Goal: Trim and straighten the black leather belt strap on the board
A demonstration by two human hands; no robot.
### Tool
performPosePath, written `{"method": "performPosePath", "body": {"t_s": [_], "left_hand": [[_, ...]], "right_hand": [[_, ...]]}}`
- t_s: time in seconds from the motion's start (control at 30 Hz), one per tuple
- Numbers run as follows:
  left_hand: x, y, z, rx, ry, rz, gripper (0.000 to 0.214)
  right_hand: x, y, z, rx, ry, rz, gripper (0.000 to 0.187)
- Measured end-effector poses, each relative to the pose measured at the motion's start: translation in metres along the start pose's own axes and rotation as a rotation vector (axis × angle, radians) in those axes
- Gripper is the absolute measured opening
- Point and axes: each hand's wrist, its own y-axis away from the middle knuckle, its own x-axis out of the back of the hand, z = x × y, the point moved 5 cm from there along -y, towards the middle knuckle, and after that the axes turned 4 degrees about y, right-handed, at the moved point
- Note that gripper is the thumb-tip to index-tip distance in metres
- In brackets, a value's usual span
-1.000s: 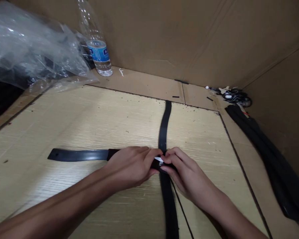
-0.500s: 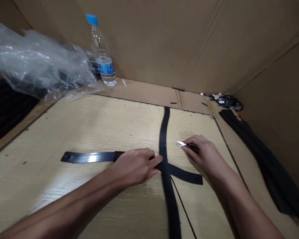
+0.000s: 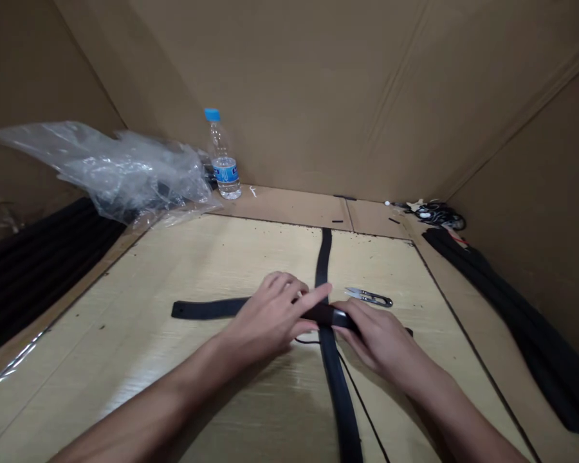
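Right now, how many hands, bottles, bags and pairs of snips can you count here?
Hands: 2 (left hand, right hand)
Bottles: 1 (water bottle)
Bags: 1 (clear plastic bag)
Snips: 1 (pair of thread snips)
Total: 5

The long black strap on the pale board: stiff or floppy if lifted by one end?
Probably floppy: the black rubbery strap lies in a gentle wave on the pale wood-grain board. It looks thin, so likely light for its length. The crossing strip in the right hand has a faint sheen, so both may slide.
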Motion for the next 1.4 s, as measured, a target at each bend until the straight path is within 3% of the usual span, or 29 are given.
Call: {"method": "performPosePath", "body": {"t_s": [0.13,0.3,0.53,0.77,0.97,1.17,1.4], "left_hand": [[0.013,0.002,-0.031,0.147,-0.044,0.034,0.049],[0.01,0.008,-0.056,0.236,0.07,0.028,0.026],[0.01,0.008,-0.048,0.178,0.094,0.033,0.029],[0.006,0.011,-0.046,0.167,0.072,-0.03,0.029],[-0.004,0.009,-0.05,0.272,0.183,-0.09,0.027],[-0.006,0.007,-0.055,0.433,0.494,-0.109,0.024],[-0.001,0.005,-0.052,0.455,0.581,-0.064,0.027]], "right_hand": [[0.015,0.003,0.029,-0.023,0.018,0.06,0.025],[0.024,0.005,0.05,-0.073,-0.06,0.076,0.024],[0.022,0.006,0.054,-0.033,-0.106,0.097,0.027],[0.016,0.005,0.053,-0.012,-0.111,0.028,0.027],[0.011,0.003,0.057,-0.045,-0.117,0.011,0.025],[0.012,0.002,0.059,-0.057,-0.089,0.032,0.023],[0.015,0.005,0.056,-0.004,-0.041,0.062,0.027]]}}
